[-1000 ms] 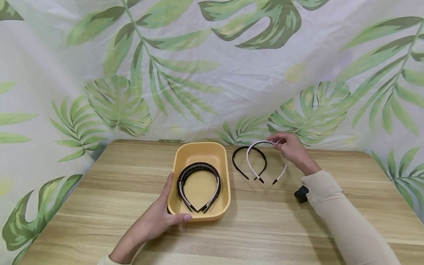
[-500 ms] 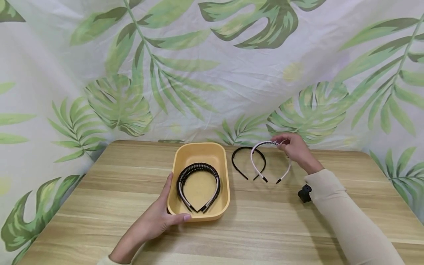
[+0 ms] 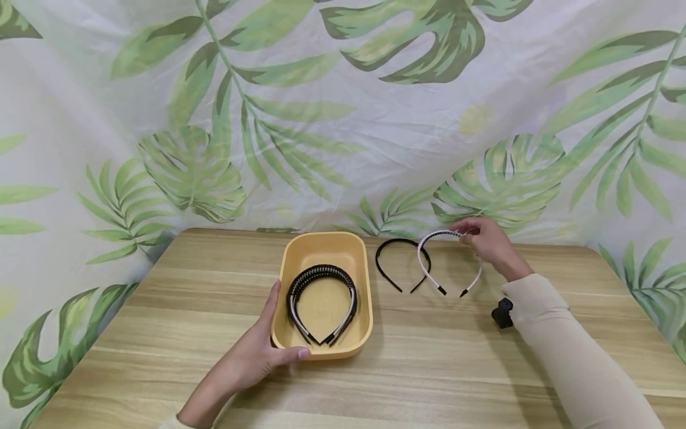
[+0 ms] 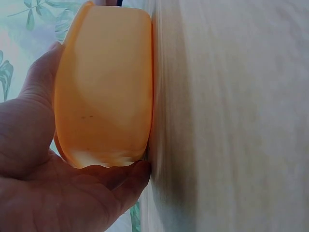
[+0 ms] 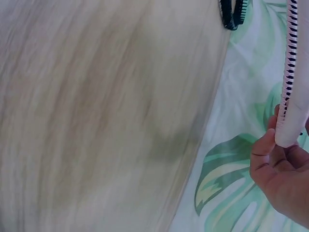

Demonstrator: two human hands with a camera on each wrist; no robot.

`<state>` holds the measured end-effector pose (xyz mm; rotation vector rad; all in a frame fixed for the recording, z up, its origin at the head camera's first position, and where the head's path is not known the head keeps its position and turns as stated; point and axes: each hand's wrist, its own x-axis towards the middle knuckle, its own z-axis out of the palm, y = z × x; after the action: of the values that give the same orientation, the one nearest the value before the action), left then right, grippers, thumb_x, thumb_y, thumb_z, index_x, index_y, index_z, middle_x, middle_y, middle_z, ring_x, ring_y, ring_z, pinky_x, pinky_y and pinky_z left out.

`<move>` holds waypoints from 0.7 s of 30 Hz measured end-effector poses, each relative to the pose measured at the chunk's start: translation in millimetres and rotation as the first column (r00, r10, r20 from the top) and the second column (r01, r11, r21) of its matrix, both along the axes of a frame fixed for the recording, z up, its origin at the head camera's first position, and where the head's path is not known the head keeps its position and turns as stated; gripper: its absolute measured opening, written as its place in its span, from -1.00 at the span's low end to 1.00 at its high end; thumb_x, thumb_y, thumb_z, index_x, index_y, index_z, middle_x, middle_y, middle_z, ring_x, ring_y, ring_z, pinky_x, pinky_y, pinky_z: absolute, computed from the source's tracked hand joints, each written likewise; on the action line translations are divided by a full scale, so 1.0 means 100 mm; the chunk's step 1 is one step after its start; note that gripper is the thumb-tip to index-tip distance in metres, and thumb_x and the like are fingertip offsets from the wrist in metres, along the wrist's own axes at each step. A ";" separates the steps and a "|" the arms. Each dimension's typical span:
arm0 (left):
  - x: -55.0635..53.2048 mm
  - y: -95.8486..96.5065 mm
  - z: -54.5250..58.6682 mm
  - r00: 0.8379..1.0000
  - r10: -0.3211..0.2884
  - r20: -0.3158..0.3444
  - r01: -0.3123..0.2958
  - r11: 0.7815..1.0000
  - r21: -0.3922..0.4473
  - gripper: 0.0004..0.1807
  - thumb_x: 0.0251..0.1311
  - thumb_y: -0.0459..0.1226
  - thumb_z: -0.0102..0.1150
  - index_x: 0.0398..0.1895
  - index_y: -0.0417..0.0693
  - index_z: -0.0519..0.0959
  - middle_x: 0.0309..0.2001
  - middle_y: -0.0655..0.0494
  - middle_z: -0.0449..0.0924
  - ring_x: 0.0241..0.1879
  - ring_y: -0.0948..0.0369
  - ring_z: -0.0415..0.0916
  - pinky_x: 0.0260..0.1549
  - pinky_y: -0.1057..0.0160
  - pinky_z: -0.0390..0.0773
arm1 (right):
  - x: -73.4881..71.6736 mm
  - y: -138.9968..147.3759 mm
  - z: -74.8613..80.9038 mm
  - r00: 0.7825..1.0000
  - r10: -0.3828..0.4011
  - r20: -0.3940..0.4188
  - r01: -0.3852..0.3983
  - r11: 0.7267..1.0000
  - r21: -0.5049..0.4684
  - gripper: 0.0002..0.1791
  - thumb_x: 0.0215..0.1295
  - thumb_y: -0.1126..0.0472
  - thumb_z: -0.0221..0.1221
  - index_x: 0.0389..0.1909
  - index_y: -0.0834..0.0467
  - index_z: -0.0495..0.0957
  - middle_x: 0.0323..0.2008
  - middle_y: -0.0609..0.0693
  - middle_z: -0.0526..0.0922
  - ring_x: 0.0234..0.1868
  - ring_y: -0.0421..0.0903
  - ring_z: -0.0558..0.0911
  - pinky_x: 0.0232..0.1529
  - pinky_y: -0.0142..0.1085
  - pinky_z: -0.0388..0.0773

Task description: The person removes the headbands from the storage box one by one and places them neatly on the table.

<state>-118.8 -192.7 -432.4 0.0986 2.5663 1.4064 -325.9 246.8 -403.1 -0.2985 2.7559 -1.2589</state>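
Observation:
My left hand grips the near left corner of a yellow plastic bin, its thumb on the front rim. In the left wrist view the fingers wrap the end of the bin's wall. Several dark and pale toothed headbands lie nested inside the bin. My right hand pinches a white headband near the top of its arch, its dark tips pointing towards me. The right wrist view shows this headband's band with dark teeth. A black headband lies just left, partly overlapped by the white one.
The wood-grain table carries everything. A leaf-printed cloth hangs right behind its back edge. A small black device sits at the right wrist, beside the cuff.
My right hand has moved a little to the right with the white headband, which now overlaps the black one less. My left hand and the bin have stayed put.

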 end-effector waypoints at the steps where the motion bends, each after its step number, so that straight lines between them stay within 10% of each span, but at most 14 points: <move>1: -0.01 -0.01 0.01 1.000 -0.001 0.003 0.001 1.000 0.002 0.56 0.06 -0.03 0.62 0.69 0.19 -0.57 0.71 -0.27 -0.39 0.56 -0.21 0.16 0.51 -0.17 0.11 | 0.00 0.01 0.00 1.000 -0.001 0.004 0.001 1.000 0.000 -0.63 0.50 0.42 0.11 0.25 0.32 0.61 0.20 0.34 0.62 0.00 0.14 0.57 -0.20 -0.26 0.55; 21: -0.07 -0.02 0.11 0.999 -0.005 0.034 0.004 1.000 0.013 0.56 0.05 -0.04 0.63 0.70 0.17 -0.56 0.72 -0.21 -0.39 0.56 -0.16 0.17 0.50 -0.15 0.11 | -0.14 0.22 -0.09 0.996 -0.029 0.088 0.027 0.999 0.024 -0.61 0.47 0.43 0.10 0.27 0.35 0.58 0.20 0.38 0.55 -0.07 0.07 0.50 -0.35 -0.35 0.49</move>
<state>-125.8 -195.1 -421.6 0.0817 2.5281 1.4113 -339.5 268.6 -411.8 -0.1982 2.7065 -1.2146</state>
